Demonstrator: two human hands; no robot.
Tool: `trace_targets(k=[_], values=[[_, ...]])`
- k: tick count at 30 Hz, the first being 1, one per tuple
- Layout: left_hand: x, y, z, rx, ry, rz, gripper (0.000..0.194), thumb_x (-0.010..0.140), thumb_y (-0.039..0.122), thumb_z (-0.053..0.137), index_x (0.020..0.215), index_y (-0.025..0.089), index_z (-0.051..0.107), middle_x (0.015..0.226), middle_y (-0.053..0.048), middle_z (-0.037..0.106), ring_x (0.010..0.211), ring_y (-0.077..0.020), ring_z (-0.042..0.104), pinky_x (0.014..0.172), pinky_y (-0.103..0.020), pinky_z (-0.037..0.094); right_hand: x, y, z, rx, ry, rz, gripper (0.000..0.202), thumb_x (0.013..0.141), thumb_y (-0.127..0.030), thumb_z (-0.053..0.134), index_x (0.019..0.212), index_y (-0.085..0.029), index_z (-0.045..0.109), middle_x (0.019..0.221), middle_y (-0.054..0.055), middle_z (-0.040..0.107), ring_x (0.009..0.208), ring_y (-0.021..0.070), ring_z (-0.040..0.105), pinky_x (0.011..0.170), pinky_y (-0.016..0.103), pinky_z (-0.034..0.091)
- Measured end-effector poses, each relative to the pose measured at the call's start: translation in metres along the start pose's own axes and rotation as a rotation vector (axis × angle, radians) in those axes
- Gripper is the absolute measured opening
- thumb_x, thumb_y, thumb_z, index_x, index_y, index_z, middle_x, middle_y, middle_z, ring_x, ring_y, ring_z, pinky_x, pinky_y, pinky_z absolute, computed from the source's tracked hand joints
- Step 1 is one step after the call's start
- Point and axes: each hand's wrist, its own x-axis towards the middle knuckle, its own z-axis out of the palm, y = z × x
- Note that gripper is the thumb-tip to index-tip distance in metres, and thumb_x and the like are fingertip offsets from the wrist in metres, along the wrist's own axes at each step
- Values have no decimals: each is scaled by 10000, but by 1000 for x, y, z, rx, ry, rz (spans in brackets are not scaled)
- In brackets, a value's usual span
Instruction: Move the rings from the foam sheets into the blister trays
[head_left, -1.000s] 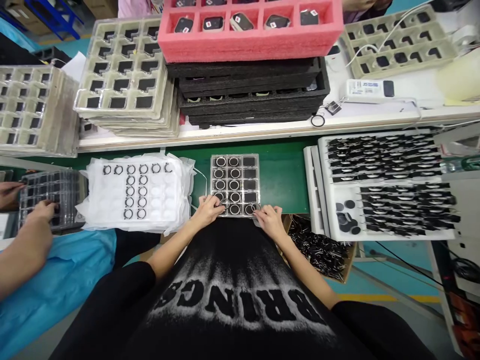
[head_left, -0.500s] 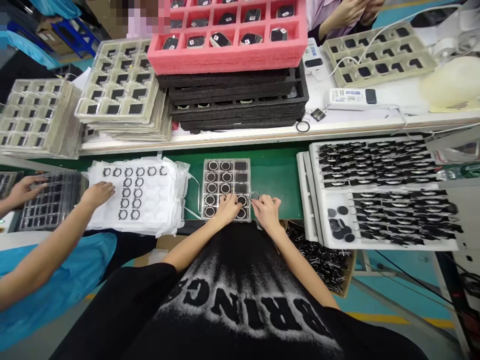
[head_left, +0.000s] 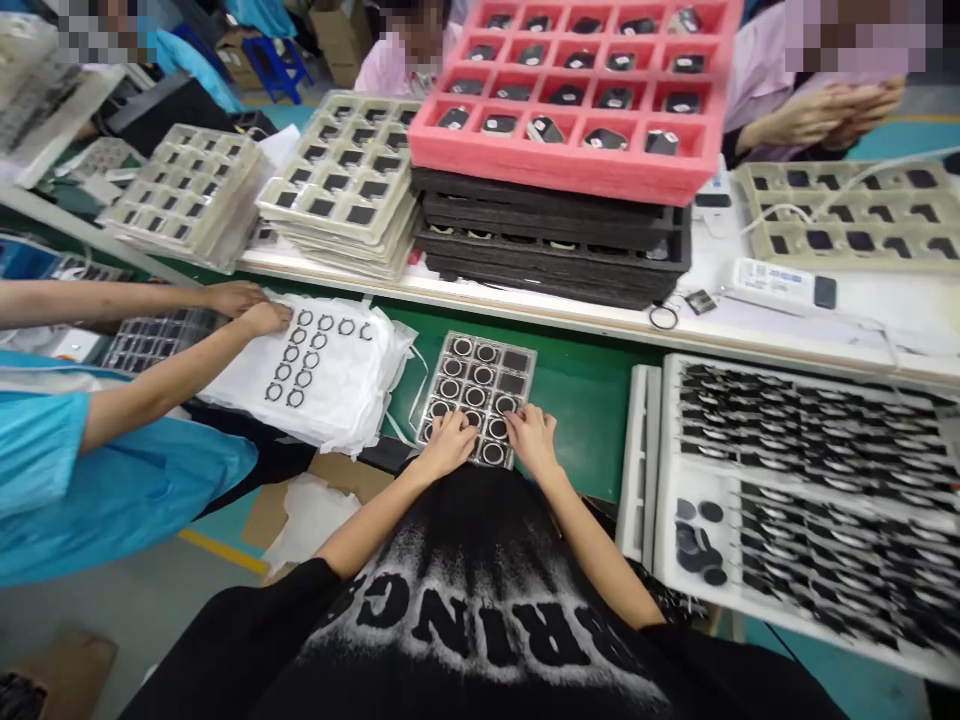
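A clear plastic compartment tray (head_left: 523,366) lies tilted on the green mat in front of me. Round black rings with pale rims sit in most of its cells, and two cells at the top of the right column show only dark squares. My left hand (head_left: 448,445) rests on the tray's lower left part, its fingers bent and slightly apart over the cells, covering some rings. At the right column, the fingertips of my right hand (head_left: 532,436) are pinched at the edge of a ring (head_left: 506,404) in the third cell down.
Left of the tray, a co-worker's hands (head_left: 262,315) touch white sheets (head_left: 352,395) bearing black rings. On the right stands a white foam tray (head_left: 705,490) of dark parts. Pink foam (head_left: 570,165), black trays (head_left: 555,265) and beige trays (head_left: 345,220) are stacked on the shelf behind.
My view has turned left. My right hand has moved the ring from beside the tray into the right column's third cell. The co-worker's hands have come together at the white sheets' upper left.
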Motion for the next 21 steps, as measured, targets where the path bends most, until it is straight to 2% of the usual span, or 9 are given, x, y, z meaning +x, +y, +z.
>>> trace_targets(k=[3,5,7,10,13,16,19,21], values=[[-7,-39,-15,-38,119,-186,320,1074,332,434,1196,238,715,1103,-90,648,1072,-229,570,920,-385,370,-12,-1,10,14,67,2,301,1027,-304,486,1222,-223,700,1098,134,592,1016,269,480,877,403,318],[-5,-82,-34,-32,190,-361,321,1077,319,424,1195,225,708,1126,-96,678,1108,-232,593,947,-382,385,-16,-2,16,13,71,12,323,1022,-306,473,1255,-217,679,1112,135,573,1010,269,474,859,396,331],[2,-133,-60,-1,235,-548,316,1069,279,417,1194,212,699,1170,-109,690,1155,-248,600,971,-380,399,-18,-3,20,11,53,27,340,1021,-300,456,1273,-211,666,1119,132,559,1005,266,469,852,397,343],[18,-208,-101,43,242,-783,335,1055,233,409,1255,195,675,1243,-134,671,1193,-279,594,971,-378,420,-19,-5,21,13,23,60,347,1026,-308,440,1274,-213,664,1122,125,551,1005,263,475,854,402,356],[38,-261,-128,31,201,-894,317,1054,225,423,1224,159,682,1280,-159,644,1147,-283,605,917,-353,436,-18,-10,20,13,-8,110,351,1035,-335,436,1270,-224,671,1125,120,549,1015,264,486,859,404,366],[58,-286,-131,-20,158,-906,255,1055,219,479,1143,76,671,1149,-168,678,1011,-244,609,897,-335,416,-17,-17,19,-3,-29,180,354,1037,-344,443,1270,-227,683,1140,122,546,1031,269,489,856,399,377],[72,-297,-125,-69,143,-904,227,1032,222,569,1070,12,647,897,-120,685,864,-195,572,873,-333,387,-16,-26,20,-22,-40,261,363,1034,-352,445,1259,-220,697,1149,128,546,1028,276,489,840,397,387],[76,-301,-123,-96,162,-904,192,1011,202,608,1005,14,648,797,-82,658,811,-170,541,857,-323,367,-14,-30,20,-26,-43,306,373,1032,-356,442,1254,-214,705,1154,133,545,1025,282,489,832,400,393]])
